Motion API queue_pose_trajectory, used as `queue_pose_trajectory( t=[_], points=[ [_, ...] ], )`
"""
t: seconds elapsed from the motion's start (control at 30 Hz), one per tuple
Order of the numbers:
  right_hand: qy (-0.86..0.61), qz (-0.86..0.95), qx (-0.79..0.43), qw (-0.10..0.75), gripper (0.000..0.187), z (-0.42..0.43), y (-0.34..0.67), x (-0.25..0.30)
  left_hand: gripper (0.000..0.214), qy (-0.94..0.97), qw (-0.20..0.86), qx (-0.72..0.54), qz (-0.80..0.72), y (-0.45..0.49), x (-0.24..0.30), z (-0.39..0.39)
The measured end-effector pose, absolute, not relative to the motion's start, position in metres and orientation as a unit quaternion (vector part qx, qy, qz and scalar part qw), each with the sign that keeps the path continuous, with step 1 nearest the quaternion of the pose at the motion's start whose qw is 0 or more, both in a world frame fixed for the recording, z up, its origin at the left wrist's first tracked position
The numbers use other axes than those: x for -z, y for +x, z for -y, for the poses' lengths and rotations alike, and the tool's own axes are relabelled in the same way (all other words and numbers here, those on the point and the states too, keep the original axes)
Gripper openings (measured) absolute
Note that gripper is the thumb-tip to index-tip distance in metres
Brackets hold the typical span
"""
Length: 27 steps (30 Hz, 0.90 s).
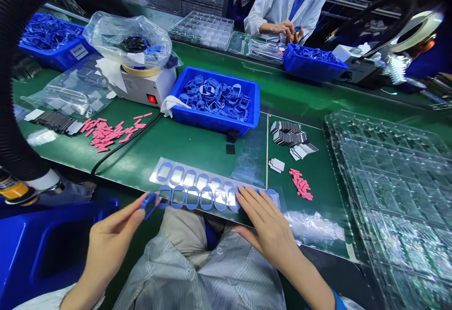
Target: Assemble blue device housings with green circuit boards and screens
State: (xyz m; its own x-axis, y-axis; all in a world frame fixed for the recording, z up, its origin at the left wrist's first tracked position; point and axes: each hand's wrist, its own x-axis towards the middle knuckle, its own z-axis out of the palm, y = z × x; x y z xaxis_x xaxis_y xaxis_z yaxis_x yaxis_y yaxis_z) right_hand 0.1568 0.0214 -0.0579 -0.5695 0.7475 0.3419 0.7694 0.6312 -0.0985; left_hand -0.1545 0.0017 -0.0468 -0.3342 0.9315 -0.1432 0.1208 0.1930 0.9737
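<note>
Left hand [112, 235] fingers pinching a blue oval frame [149, 205] at the near bench edge, glossy clear film strip [183, 178] lined with matching ovals, right hand [268, 225] fingers spread flat on it, matte green bench [176, 146], moulded clear trays [395, 183] far right

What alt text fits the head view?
Left hand pinches a blue oval frame beside a row of such frames at the green table's near edge; right hand lies flat on the row's right end. Behind: a blue bin of frames, pink strips, clear trays.
</note>
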Motion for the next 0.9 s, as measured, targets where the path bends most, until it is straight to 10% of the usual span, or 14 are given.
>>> queue_pose_trajectory(
  t=[0.7,0.8,0.9],
  points=[
    [-0.522,0.822,0.002,0.227,0.054,-0.042,0.158,0.051,0.033,0.206,0.615,-0.474,-0.596,-0.144,0.025,-0.019],
    [-0.541,0.760,-0.153,0.325,0.017,-0.017,0.157,0.036,0.033,0.187,0.608,-0.488,-0.597,-0.138,0.020,-0.017],
    [-0.517,0.615,-0.507,0.312,0.027,0.015,0.142,0.031,0.032,0.179,0.599,-0.506,-0.595,-0.129,0.015,-0.015]
  ],
)
